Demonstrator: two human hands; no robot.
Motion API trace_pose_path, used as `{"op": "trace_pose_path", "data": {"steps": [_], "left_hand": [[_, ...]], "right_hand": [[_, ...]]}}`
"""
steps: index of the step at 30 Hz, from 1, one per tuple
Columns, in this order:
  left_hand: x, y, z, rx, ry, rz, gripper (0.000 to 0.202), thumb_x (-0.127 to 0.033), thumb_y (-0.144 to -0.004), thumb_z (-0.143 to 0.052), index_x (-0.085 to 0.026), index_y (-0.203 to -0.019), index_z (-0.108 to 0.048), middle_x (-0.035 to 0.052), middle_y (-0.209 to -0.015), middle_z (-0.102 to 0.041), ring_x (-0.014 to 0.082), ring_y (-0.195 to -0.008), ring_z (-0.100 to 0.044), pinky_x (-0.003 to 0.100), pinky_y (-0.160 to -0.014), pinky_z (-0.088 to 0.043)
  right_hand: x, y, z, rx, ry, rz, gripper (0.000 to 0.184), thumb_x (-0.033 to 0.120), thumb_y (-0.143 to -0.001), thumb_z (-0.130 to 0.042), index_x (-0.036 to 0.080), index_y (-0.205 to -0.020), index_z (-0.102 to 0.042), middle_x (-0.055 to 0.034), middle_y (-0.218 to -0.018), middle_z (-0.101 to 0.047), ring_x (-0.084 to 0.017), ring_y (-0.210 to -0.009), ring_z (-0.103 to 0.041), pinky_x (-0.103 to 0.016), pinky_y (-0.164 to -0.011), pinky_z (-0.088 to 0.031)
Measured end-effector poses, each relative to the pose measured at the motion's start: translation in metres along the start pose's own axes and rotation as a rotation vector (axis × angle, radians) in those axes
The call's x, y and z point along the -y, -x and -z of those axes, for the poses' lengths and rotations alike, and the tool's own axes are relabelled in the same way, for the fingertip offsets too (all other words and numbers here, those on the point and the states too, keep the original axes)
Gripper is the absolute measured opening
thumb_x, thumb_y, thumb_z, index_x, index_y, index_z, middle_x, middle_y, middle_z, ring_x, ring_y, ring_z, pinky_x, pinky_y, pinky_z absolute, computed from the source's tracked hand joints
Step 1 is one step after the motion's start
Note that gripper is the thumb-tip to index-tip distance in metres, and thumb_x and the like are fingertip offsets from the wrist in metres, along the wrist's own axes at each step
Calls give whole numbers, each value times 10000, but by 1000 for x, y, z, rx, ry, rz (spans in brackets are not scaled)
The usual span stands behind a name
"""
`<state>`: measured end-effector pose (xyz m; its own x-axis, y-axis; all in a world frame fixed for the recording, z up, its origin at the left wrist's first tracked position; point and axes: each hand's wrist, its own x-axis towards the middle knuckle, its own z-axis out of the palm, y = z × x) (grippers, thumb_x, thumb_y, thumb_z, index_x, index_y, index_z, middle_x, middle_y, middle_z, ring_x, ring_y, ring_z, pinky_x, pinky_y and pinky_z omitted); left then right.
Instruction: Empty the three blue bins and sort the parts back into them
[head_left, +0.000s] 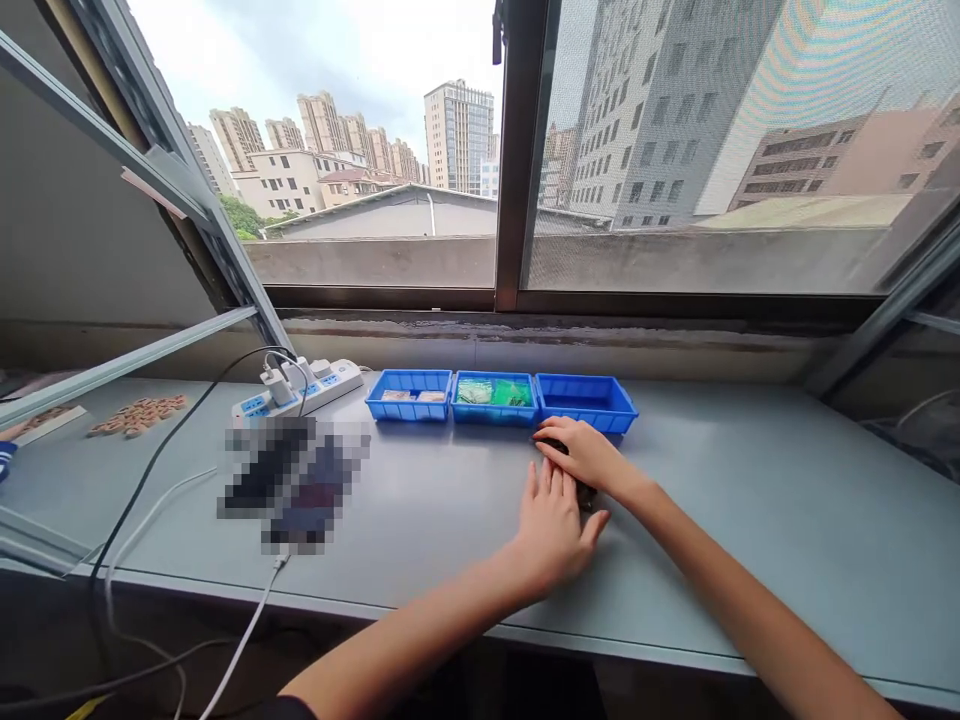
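Observation:
A small dark object lies on the grey table under both my hands. Most of it is covered, so its kind cannot be made out. My left hand rests against its near left side, fingers stretched forward and thumb out to the right. From the right, my right hand reaches over the far end, its fingers and thumb curled about the dark thing. Just beyond my fingers stands the right blue bin, joined in a row with the middle blue bin and the left blue bin.
The middle bin holds green and clear packets; small pale pieces are in the left one. To the left are a white power strip, cables, two blurred dark devices and a pile of brown pieces. A window stands behind.

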<state>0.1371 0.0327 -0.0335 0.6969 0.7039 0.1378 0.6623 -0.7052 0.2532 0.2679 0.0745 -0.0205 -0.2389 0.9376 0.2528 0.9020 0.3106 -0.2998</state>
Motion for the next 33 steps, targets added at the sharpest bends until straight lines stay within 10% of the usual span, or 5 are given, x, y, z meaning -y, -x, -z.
{"op": "trace_pose_path", "data": {"steps": [4,12,21,33], "left_hand": [[25,-11,22,-167,-35,-1,346,-281,-910,-324,-186,-958,-654,82,-979,-681,226,-987,-614,476,-1093,-296],[85,-49,23,-330,-168,55,419,-173,-845,-417,-120,-1260,-448,140,-1225,-538,262,-1220,-453,446,-1061,-335],[91,-44,26,-338,-165,11,351,-190,-845,-473,-192,-1195,-502,86,-1115,-569,243,-1105,-496,420,-988,-372],[87,-36,27,-466,-136,49,305,-464,-738,-669,-190,-834,-577,58,-935,-577,246,-959,-515,387,-867,-372]], "right_hand": [[-3,7,-2,-17,34,13,252,216,-881,-444,174,-981,-670,-88,-1029,-674,-230,-976,-603,-401,-820,-451],[3,16,5,-98,-87,46,169,259,-824,-565,218,-945,-677,-65,-988,-667,-203,-907,-597,-357,-794,-437],[32,32,25,371,-402,18,82,210,-642,-742,229,-722,-747,24,-657,-597,-109,-574,-508,-225,-532,-384],[20,27,25,149,-111,-140,225,150,-792,-515,245,-847,-712,-10,-880,-675,-157,-748,-626,-254,-667,-454]]}}
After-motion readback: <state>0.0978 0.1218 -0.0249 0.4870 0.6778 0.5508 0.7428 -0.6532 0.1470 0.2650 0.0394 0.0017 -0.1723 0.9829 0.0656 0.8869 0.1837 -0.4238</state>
